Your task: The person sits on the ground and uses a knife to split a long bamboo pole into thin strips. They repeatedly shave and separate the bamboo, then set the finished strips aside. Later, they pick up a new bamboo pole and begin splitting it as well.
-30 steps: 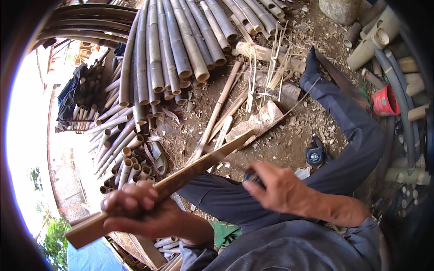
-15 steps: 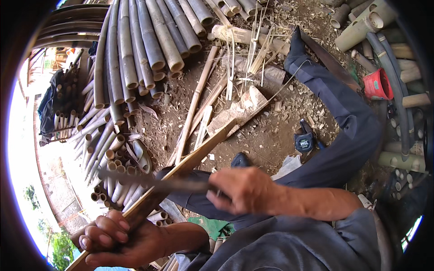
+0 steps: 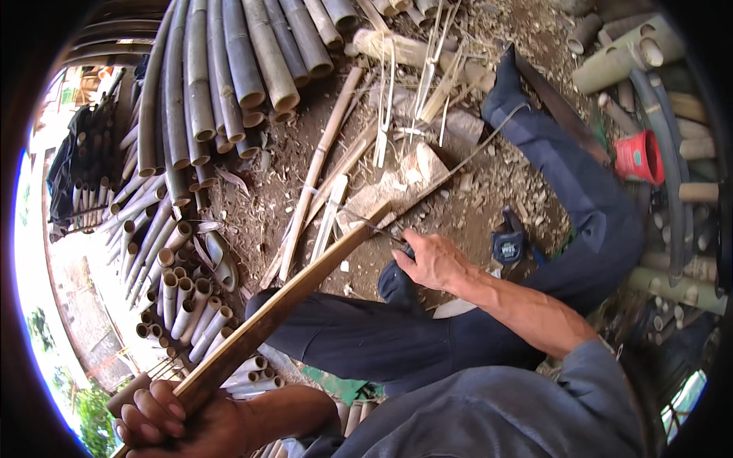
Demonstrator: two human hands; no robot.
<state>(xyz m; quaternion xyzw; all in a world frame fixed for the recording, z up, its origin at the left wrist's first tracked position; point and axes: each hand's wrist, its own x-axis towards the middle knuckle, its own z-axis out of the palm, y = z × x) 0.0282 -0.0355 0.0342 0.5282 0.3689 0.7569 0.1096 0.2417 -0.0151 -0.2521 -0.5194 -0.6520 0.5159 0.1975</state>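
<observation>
A long split bamboo slat (image 3: pixel 284 307), pale along its upper edge and dark on its side, runs slantwise across my lap. Around its lower-left end my left hand (image 3: pixel 187 427) is closed. Near the slat's far end my right hand (image 3: pixel 439 263) grips a knife (image 3: pixel 376 227) by its dark handle. The blade shows only as a thin line, close to the slat tip; whether it touches cannot be told. Just beyond the tip lies a chopped wooden block (image 3: pixel 405 183) on the dirt ground.
Long bamboo poles (image 3: pixel 229 69) fill the upper left, with cut bamboo tubes (image 3: pixel 183 294) below them. Split pieces (image 3: pixel 324 179) lie beside the block. A tape measure (image 3: pixel 508 246), a red cup (image 3: pixel 638 158) and my outstretched leg (image 3: pixel 565 168) are on the right.
The knife and my right hand have moved from over the slat's middle up to its far end. My left hand and the slat have shifted slightly down and left in view.
</observation>
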